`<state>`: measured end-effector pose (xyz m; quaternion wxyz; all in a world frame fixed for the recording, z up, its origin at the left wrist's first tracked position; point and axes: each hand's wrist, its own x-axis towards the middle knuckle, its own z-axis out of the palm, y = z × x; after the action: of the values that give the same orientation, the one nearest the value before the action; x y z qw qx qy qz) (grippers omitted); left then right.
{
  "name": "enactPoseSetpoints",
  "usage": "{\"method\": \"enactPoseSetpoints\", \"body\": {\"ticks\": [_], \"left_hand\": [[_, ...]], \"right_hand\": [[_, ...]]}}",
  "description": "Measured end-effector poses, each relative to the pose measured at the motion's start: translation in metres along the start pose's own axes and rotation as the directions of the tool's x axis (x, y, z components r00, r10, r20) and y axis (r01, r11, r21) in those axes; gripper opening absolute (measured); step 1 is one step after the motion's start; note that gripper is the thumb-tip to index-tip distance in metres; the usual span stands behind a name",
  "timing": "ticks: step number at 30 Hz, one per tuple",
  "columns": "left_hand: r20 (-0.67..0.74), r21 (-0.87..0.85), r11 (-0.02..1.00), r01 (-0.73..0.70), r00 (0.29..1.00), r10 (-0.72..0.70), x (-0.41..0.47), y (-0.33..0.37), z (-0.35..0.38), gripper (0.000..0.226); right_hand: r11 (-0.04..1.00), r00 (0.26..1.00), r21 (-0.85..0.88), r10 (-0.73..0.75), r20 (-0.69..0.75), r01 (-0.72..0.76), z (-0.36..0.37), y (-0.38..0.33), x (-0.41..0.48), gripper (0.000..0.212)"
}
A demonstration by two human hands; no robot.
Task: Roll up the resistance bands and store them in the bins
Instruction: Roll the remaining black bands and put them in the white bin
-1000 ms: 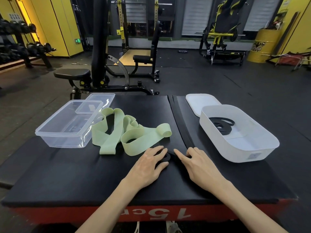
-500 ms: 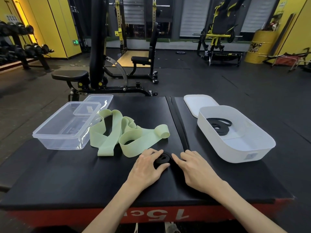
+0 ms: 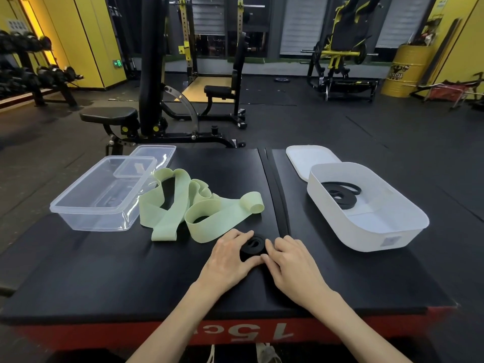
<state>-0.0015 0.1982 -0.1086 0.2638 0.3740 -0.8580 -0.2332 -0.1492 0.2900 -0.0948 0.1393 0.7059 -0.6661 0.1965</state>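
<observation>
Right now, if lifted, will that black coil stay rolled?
Likely unwinds if released: the black coil is held between left hand and right hand; the black band in the white bin lies loose. Probably floppy, like the draped green band.

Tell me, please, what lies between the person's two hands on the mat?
In the head view, a rolled-up black resistance band lies between the left hand and the right hand, and the fingers of both curl against it.

I get dim, sharp footage: a warm strip (image 3: 31,22) glowing at ten o'clock, glare on the clear bin (image 3: 100,221), edges bowed.
</observation>
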Motion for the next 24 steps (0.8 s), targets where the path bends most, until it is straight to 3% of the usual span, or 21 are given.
{"method": "enactPoseSetpoints", "body": {"ticks": [3, 5, 8, 24], "left_hand": [[0.116, -0.086, 0.996, -0.034, 0.992, 0.044, -0.001, -0.007, -0.010, 0.064], [0.083, -0.121, 0.991, -0.055, 0.994, 0.065, 0.000, -0.010, -0.013, 0.055], [0.004, -0.158, 0.987, 0.011, 1.000, -0.010, 0.001, -0.005, -0.014, 0.050], [-0.023, -0.131, 0.965, 0.227, 0.972, -0.232, 0.003, 0.004, -0.009, 0.073]], "right_hand": [[1.000, 1.000, 0.001, -0.003, 0.004, 0.003, 0.001, 0.004, 0.000, 0.034], [1.000, 1.000, 0.016, -0.005, 0.013, 0.005, 0.002, 0.006, -0.001, 0.031], [0.999, 0.999, 0.050, -0.011, 0.031, 0.010, 0.004, 0.007, -0.005, 0.035], [0.988, 0.991, 0.152, -0.013, 0.131, -0.007, 0.013, 0.006, 0.026, 0.046]]}}
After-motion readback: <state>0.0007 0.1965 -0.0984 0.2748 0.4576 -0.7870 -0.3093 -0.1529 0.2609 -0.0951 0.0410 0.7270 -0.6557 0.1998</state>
